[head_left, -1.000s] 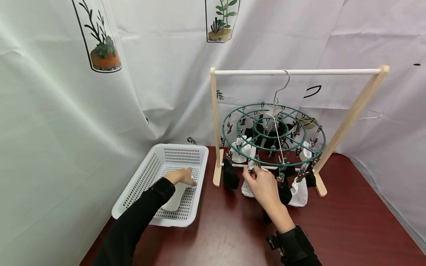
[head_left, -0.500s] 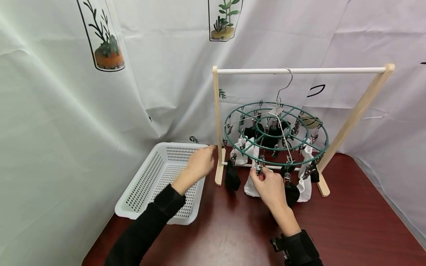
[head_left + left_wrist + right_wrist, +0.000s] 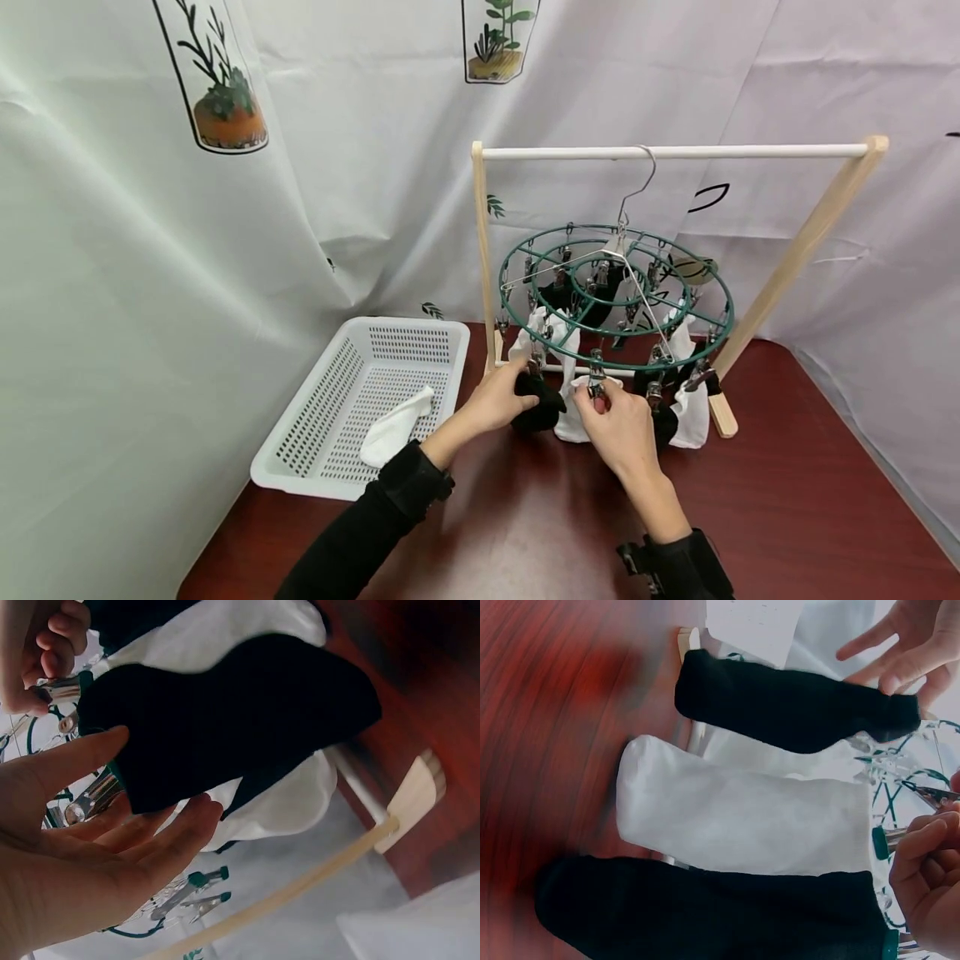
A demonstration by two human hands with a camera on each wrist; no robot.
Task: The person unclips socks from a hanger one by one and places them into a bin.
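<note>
My left hand point(image 3: 491, 400) is at a hanging black sock point(image 3: 542, 410). In the left wrist view, its thumb touches the front of the black sock point(image 3: 232, 720) and its fairly straight fingers lie along the edge and behind. Beside it, my right hand point(image 3: 621, 425) pinches a metal clip point(image 3: 596, 367) below the rim of a round green clip hanger point(image 3: 615, 367). From a clip near the right hand hangs a white sock point(image 3: 742, 810), between two black socks in the right wrist view. The right fingertips are partly hidden there.
A white perforated basket point(image 3: 300, 442) stands on the left of the dark red table point(image 3: 810, 492); one white sock point(image 3: 393, 429) lies in it. The hanger hangs from a wooden-ended rack point(image 3: 675, 153). Several more socks and clips hang beneath it. White printed cloth point(image 3: 360, 125) backs the table.
My left hand has moved from the basket rightward to the black sock. The right hand stays at its clip. The hanger has turned a little.
</note>
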